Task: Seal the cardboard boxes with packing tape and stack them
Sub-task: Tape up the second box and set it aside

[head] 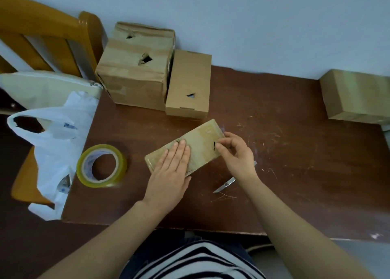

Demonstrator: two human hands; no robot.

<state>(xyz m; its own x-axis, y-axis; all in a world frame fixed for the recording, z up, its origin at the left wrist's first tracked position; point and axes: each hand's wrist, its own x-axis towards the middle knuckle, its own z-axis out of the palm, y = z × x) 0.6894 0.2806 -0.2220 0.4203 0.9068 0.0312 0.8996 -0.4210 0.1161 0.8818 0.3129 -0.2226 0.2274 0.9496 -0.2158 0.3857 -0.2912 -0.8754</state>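
Hands sit apart on the small box (pixel 203 138) lying on the surface (pixel 295 162): my left hand (pixel 174 168) presses flat to pin it, my right hand (pixel 237 152) pinches its edge, I judge to smooth tape down

Small flat taped box (pixel 202 143) diagonal on table, tape roll (pixel 102 166) left.

Home room: scratched wooden table (pixel 295 152), wooden chair (pixel 42 37).
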